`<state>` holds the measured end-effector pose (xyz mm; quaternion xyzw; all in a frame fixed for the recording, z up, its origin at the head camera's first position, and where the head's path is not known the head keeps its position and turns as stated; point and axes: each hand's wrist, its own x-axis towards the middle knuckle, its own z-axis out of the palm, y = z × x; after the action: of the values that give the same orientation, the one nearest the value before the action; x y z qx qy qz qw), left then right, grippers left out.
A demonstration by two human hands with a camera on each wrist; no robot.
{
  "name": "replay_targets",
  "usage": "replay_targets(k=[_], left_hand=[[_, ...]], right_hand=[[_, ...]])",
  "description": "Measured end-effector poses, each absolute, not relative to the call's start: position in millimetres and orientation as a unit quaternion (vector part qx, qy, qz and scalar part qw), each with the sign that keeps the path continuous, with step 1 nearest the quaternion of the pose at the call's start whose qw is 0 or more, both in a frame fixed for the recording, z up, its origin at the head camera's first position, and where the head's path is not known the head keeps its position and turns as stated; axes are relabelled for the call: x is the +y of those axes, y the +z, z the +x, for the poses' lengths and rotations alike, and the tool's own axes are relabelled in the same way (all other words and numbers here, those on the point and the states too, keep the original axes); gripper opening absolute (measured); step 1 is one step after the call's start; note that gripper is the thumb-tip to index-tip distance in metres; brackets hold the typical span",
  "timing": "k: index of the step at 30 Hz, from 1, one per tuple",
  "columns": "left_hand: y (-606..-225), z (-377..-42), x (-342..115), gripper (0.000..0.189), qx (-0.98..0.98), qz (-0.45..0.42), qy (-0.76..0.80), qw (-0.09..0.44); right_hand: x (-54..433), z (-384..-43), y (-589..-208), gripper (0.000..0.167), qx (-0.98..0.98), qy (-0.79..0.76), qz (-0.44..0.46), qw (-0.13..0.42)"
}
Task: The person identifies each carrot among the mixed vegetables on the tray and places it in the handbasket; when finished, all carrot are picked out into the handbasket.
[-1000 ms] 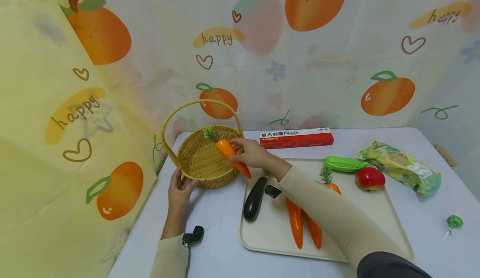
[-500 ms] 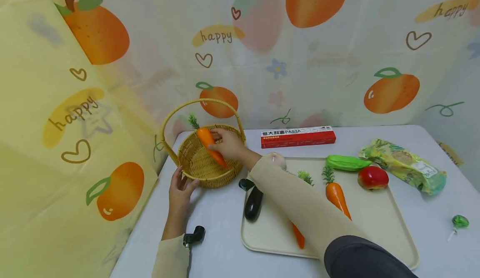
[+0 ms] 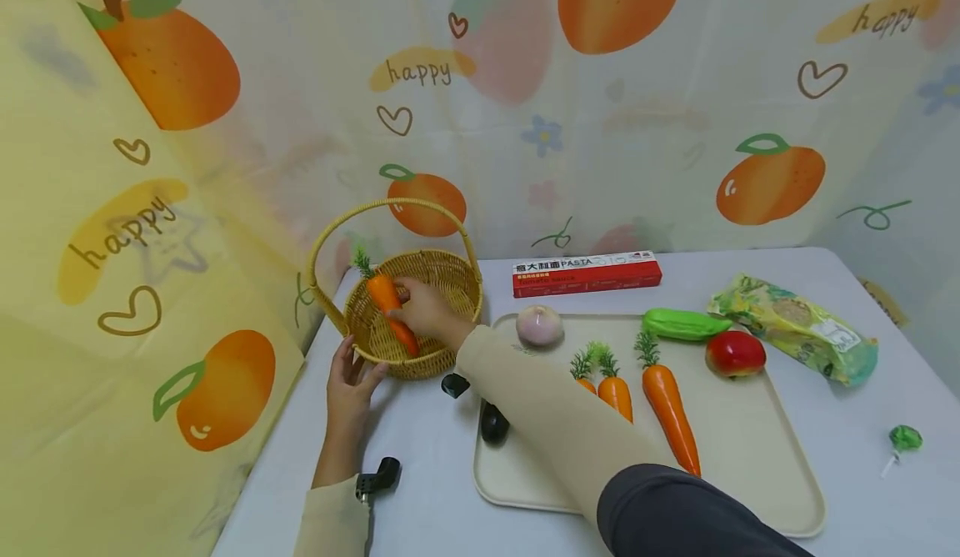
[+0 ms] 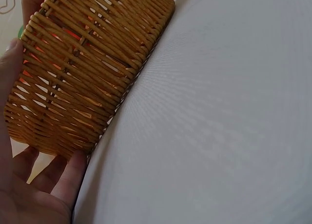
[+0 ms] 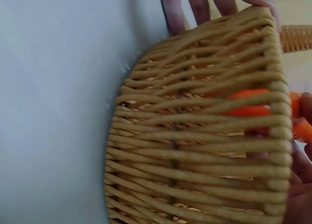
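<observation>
My right hand (image 3: pixel 429 313) holds an orange carrot (image 3: pixel 385 295) with a green leafy top, inside the wicker basket (image 3: pixel 454 280). The carrot tilts, its tip low in the basket and its leaves above the rim. Through the weave, the right wrist view shows orange carrot (image 5: pixel 248 104) near the rim. On the basket's front left side, my left hand (image 3: pixel 349 397) grips the wall. In the left wrist view, the left fingers (image 4: pixel 70 177) touch the wicker wall (image 4: pixel 92 82) low down, with the thumb near the rim.
A cream tray (image 3: pixel 750 457) bears several carrots (image 3: pixel 670 411), a partly hidden eggplant (image 3: pixel 493 424), a garlic bulb (image 3: pixel 539 326), a green vegetable (image 3: pixel 684 324) and a red fruit (image 3: pixel 736 353). Around it lie a pasta box (image 3: pixel 587 274), a patterned bag (image 3: pixel 798 323) and a green lollipop (image 3: pixel 905 438).
My right hand has carried the carrot leftward from the basket's right rim and lowered it into the basket. The left hand has stayed on the basket.
</observation>
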<state>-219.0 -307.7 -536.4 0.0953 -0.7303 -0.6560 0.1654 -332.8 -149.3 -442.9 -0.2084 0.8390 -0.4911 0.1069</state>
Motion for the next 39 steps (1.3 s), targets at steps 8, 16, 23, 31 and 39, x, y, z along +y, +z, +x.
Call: replay_targets(k=[8,16,23,31,39], left_hand=[[-534.3,-217.3,-307.1,0.079,-0.727,0.097,-0.661,0.161],[-530.4,-217.0,-302.6,0.08,-0.726,0.1,-0.661,0.16],[-531.8,-216.9,-304.5,0.079,-0.732,0.095,-0.653,0.171],[-516.2,-210.2,-299.6,0.081,-0.728,0.105,-0.662,0.144],[-529.9,-217.3,-305.1,0.082,-0.735,0.116,-0.653,0.141]], right_hand=[[-157.3,-330.3,-454.9,0.06,0.842,-0.48,-0.201,0.14],[-150.7,-329.7,-453.3,0.051,0.845,-0.47,-0.208,0.146],[-139.5,-329.0,-447.5,0.048,0.847,-0.455,-0.246,0.121],[-110.4,-316.7,-429.5,0.046,0.821,-0.495,-0.254,0.128],[-71.6,-299.4,-427.8,0.047,0.801,-0.526,-0.259,0.119]])
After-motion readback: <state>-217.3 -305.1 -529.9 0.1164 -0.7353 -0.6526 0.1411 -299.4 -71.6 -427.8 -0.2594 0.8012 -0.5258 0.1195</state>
